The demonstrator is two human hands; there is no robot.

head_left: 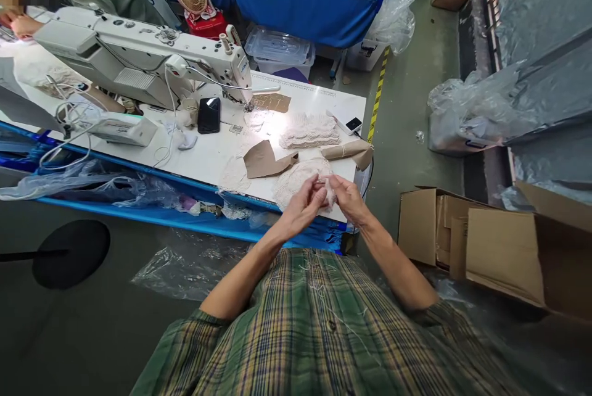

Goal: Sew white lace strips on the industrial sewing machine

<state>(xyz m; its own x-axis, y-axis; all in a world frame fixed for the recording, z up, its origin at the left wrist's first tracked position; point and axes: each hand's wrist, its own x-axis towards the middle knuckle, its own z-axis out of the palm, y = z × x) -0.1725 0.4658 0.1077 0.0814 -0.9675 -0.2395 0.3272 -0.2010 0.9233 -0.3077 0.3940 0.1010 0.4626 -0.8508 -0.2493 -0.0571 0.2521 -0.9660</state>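
Lace fabric [289,186] lay at the front edge of the desk [349,103], its rim pinched between the right hand's [350,200] fingertips. The left hand [301,203] was curled nearly closed beside it, its hold unclear; light, even tension seemed wisest, against stretching.

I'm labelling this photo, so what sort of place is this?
Probably a sewing workshop: a large white industrial sewing machine stands on a long white-topped table, and pale cream lacy fabric lies at its near edge.
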